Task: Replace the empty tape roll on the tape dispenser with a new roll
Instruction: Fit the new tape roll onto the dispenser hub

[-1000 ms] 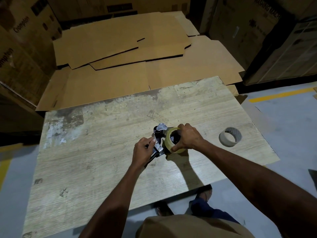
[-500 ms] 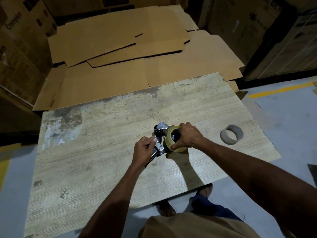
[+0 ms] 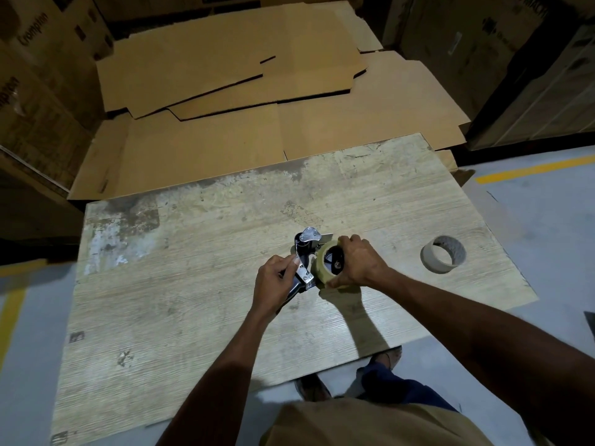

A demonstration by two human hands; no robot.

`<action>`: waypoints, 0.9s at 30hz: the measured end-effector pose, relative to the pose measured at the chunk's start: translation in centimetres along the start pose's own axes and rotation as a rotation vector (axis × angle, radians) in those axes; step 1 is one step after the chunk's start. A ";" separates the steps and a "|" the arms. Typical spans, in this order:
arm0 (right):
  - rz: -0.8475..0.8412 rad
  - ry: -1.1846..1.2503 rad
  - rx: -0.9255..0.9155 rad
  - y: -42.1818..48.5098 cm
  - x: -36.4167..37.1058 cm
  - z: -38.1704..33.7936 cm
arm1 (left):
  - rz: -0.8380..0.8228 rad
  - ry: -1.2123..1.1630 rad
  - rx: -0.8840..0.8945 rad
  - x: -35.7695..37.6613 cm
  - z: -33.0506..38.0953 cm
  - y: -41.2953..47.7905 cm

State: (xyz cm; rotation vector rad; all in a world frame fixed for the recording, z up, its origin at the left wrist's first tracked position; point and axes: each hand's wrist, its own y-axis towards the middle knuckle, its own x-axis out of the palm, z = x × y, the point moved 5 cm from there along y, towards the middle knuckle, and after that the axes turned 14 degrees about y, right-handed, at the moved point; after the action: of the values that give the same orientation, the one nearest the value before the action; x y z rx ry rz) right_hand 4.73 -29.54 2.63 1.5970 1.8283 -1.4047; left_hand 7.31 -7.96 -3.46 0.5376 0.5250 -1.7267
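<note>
Head view. Looking down on a tape dispenser (image 3: 305, 249) with a metal frame and black handle, at about the middle of a worn, pale wooden table (image 3: 193, 284); contact with the tabletop not clear.

Gripping the dispenser's handle end with the left hand (image 3: 273, 284), fingers curled round it, thumb up against the metal plate.

Just right of the dispenser's frame and touching it, a new roll (image 3: 320, 272) of yellowish tape, upright on its edge, the dispenser's black spoked hub showing inside its core. Clasping that roll with the right hand (image 3: 360, 262): fingers hooked over the top rim, thumb pressed to the near side.

Well to the right of the dispenser, apart from both hands, an empty roll (image 3: 433, 260) — a bare grey-white core on the table, its opening tilted up toward the camera.

Beyond the dispenser, past the table's far edge, flattened cardboard sheets (image 3: 225, 75) overlapping one another. Further back and to the left of the dispenser, stacked printed cartons (image 3: 38, 91) in shadow.

Far right of the dispenser, beyond the empty roll, grey floor (image 3: 547, 220) with a yellow line (image 3: 531, 170).

On the near side of the dispenser, below the table's edge — a blue trouser leg (image 3: 386, 384) and a tan shirt (image 3: 370, 426).
</note>
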 end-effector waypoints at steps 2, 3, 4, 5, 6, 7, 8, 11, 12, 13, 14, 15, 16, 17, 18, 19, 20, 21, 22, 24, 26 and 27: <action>-0.004 0.046 -0.021 0.0 -0.3 0.5 | 0.002 0.038 0.003 0.1 0.2 -0.1; -0.017 0.080 -0.028 0.0 -0.3 0.8 | 0.005 0.050 0.004 0.1 0.3 -0.1; -0.027 0.118 -0.032 -0.1 -0.3 1.2 | 0.013 0.057 0.001 0.0 0.4 -0.2; -0.025 0.174 -0.026 -0.3 -0.4 1.7 | 0.029 0.067 -0.005 -0.1 0.6 -0.2; 0.003 0.255 -0.012 -0.5 -0.4 2.3 | 0.043 0.082 -0.021 -0.3 0.9 -0.3; 0.066 0.368 0.010 -0.8 -0.6 3.0 | 0.061 0.104 -0.044 -0.5 1.2 -0.3; 0.156 0.498 0.045 -1.2 -0.7 3.9 | 0.074 0.133 -0.065 -0.7 1.5 -0.3; 0.387 0.747 0.178 -2.5 -1.0 6.5 | 0.063 0.278 -0.051 -0.3 2.7 -0.1; 0.399 0.795 0.198 -2.7 -0.9 6.9 | 0.034 0.317 -0.050 0.0 3.1 0.1; 0.384 0.833 0.217 -2.8 -0.8 7.2 | 0.007 0.335 -0.055 0.3 3.3 0.3; 0.369 0.865 0.232 -2.9 -0.8 7.3 | -0.011 0.337 -0.068 0.6 3.4 0.6; 0.362 0.889 0.241 -2.9 -0.9 7.4 | -0.017 0.325 -0.080 0.8 3.3 0.8; 0.360 0.902 0.243 -2.8 -0.9 7.4 | -0.017 0.304 -0.095 0.9 3.2 1.0; 0.356 0.902 0.241 -2.6 -1.0 7.5 | -0.014 0.285 -0.105 1.0 3.1 1.0; 0.352 0.896 0.237 -2.5 -1.0 7.5 | -0.009 0.275 -0.111 1.0 2.9 1.1; 0.347 0.888 0.236 -2.4 -1.1 7.6 | -0.005 0.280 -0.114 1.1 2.8 1.1; 0.342 0.877 0.238 -2.2 -1.1 7.8 | -0.006 0.286 -0.122 1.2 2.8 1.1; 0.334 0.862 0.240 -2.1 -1.1 8.0 | -0.005 0.288 -0.129 1.2 2.8 1.1; 0.326 0.848 0.240 -2.1 -1.2 8.1 | -0.007 0.284 -0.137 1.3 2.8 1.1; 0.314 0.823 0.249 -2.1 -1.3 8.4 | -0.007 0.277 -0.146 1.4 2.9 1.2; 0.303 0.805 0.248 -2.0 -1.4 8.5 | -0.010 0.249 -0.155 1.4 2.7 1.3; 0.298 0.795 0.243 -1.9 -1.5 8.5 | -0.014 0.232 -0.156 1.5 2.5 1.3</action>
State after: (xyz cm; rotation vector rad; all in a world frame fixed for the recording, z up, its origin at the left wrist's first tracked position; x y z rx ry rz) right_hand 0.62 -37.13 0.72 2.7016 1.6905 -0.9400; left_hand 8.11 -10.89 -2.41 0.6262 0.8227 -1.6296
